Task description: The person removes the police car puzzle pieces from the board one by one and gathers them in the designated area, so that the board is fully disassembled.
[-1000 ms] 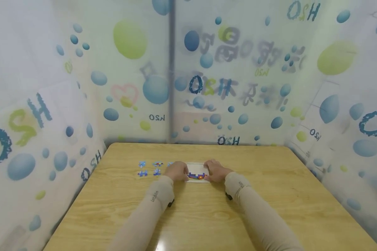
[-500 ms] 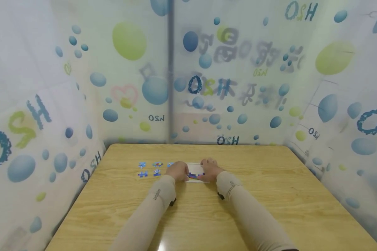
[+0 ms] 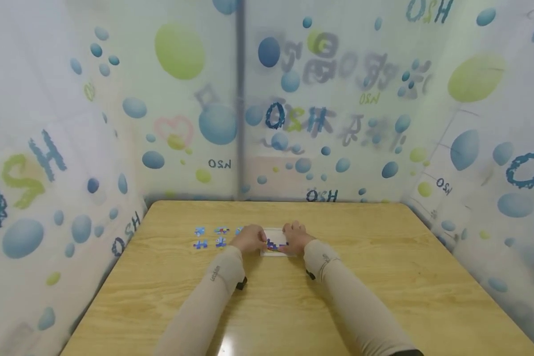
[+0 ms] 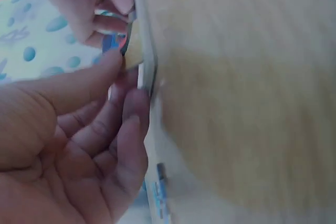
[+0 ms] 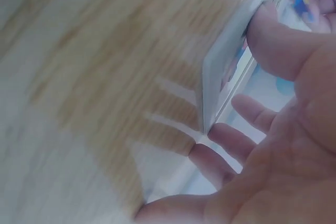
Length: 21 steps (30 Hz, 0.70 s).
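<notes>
A shallow white puzzle tray (image 3: 273,233) lies on the table between both hands, with colourful joined puzzle pieces (image 3: 282,246) along its near side. At its left end my left hand (image 3: 250,238) pinches a blue and red puzzle piece (image 5: 300,1), which stands tilted up in the right wrist view. My right hand (image 3: 297,240) is at the tray's right end. Its thumb (image 5: 270,38) presses inside the near edge, while the other fingers reach out fairly straight past the right side. The fingers partly hide the pieces in the tray.
Several loose blue puzzle pieces (image 3: 200,244) lie in two rows left of the tray, one partly behind my left hand. The wooden table (image 3: 360,277) meets patterned curtains (image 3: 338,163) at its back and sides.
My right hand has shifted left, its thumb now over the pieces in the tray. At the left end, blue piece edges now show higher beside my left fingers.
</notes>
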Each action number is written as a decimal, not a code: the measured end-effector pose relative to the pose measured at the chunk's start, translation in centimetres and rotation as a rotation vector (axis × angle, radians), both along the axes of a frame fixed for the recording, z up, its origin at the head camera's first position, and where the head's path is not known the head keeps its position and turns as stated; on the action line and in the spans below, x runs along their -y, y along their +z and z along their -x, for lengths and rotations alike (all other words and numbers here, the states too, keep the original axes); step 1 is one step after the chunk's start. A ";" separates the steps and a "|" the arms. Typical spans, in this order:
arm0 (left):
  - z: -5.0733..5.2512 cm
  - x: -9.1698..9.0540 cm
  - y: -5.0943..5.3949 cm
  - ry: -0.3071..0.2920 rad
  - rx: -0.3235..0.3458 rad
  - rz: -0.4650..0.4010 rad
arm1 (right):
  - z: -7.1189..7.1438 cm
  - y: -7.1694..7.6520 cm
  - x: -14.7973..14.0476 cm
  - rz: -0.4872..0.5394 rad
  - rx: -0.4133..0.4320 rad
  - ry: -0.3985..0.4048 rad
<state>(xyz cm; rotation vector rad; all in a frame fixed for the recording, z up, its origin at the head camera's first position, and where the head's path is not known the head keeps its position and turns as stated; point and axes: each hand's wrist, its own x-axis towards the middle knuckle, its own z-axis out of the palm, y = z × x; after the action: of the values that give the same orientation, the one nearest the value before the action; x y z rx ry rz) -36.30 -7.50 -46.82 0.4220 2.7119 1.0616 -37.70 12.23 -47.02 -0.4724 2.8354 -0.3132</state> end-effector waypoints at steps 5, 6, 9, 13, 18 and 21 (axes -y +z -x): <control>0.0 1.2 0.4 0.009 0.070 -0.132 | 0.3 -0.4 -0.1 0.002 0.002 -0.007; -0.2 1.4 0.5 0.022 0.091 -0.173 | 0.4 -0.6 -0.2 -0.002 0.007 -0.008; -0.7 2.5 1.0 0.056 0.131 -0.263 | 0.7 -1.1 -0.1 -0.019 0.013 -0.008; -1.3 3.9 1.3 0.091 0.133 -0.277 | 0.8 -1.4 -0.1 -0.015 0.006 -0.011; -2.2 5.6 1.4 0.119 0.134 -0.174 | 0.8 -1.5 -0.1 -0.008 -0.002 0.010; -2.6 6.2 1.6 0.109 0.141 -0.113 | 0.7 -1.2 -0.2 -0.004 -0.016 0.016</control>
<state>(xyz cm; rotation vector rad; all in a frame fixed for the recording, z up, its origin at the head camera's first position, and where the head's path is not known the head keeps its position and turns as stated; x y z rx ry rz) -33.75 -13.72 -45.27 0.2100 2.5847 1.2278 -38.44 12.44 -48.20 -0.4988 2.8461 -0.3016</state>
